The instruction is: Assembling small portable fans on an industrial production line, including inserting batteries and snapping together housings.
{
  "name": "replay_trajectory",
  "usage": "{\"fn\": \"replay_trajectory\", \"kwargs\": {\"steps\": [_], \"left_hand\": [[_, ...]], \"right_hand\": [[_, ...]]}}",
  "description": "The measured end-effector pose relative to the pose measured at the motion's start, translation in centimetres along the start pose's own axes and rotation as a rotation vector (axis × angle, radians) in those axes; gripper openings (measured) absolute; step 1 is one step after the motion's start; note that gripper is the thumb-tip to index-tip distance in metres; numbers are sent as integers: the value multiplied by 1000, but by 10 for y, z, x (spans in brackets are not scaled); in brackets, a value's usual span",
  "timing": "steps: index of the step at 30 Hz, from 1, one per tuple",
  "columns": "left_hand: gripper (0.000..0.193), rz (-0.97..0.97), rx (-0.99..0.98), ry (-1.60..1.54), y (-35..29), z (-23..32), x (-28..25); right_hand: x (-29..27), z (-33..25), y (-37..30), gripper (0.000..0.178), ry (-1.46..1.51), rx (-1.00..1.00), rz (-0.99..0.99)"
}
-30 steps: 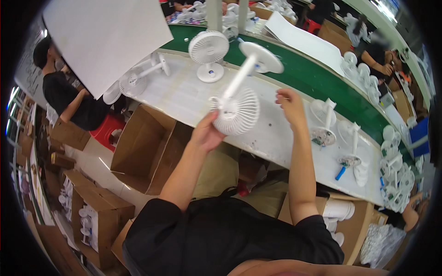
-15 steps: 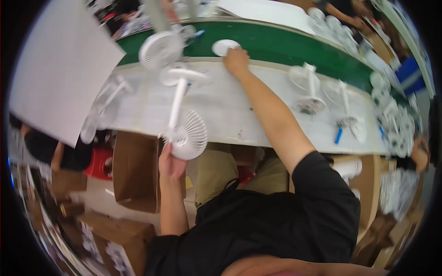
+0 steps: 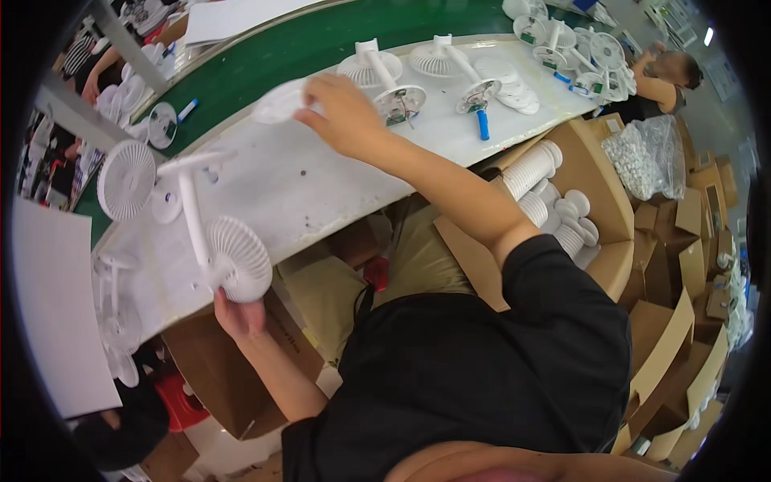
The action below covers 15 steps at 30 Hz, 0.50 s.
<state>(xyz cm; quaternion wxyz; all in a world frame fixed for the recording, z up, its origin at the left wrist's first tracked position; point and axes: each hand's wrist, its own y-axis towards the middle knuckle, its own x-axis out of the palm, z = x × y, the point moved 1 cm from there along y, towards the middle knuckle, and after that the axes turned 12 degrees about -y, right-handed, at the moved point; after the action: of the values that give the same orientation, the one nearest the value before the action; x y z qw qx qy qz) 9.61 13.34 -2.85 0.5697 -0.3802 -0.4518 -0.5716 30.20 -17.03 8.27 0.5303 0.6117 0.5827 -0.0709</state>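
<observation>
Plainly, the left hand (image 3: 241, 315) holds a white fan (image 3: 192, 225) by the lower rim of its round cage (image 3: 243, 259), with the thumb on the near side (the other fingertips are mostly hidden, so their exact spread cannot be told). The fan is upside down, at the near edge of the white bench (image 3: 321, 189). Its long axis follows the stem (image 3: 187, 205), which runs from the cage away from the person and leans a little left, so that the flat base (image 3: 186, 164) is at the far end.

The right hand (image 3: 344, 112) reaches across the bench, its thumb and fingers pinched narrowly on the right edge of a thin white disc (image 3: 279, 103). The disc is to the left of those fingers, between them and the base, well apart from the base. In this view the right fingertips are nearer the base than the left hand, which is at the cage end.
</observation>
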Motion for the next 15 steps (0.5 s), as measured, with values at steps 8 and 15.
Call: {"fn": "replay_trajectory", "kwargs": {"steps": [8, 15], "left_hand": [[34, 311, 13, 62, 55, -60, 51], [40, 362, 120, 157, 53, -38, 59]], "right_hand": [[-1, 50, -121, 24, -250, 59, -26], [11, 59, -91, 25, -28, 178, -78]]}}
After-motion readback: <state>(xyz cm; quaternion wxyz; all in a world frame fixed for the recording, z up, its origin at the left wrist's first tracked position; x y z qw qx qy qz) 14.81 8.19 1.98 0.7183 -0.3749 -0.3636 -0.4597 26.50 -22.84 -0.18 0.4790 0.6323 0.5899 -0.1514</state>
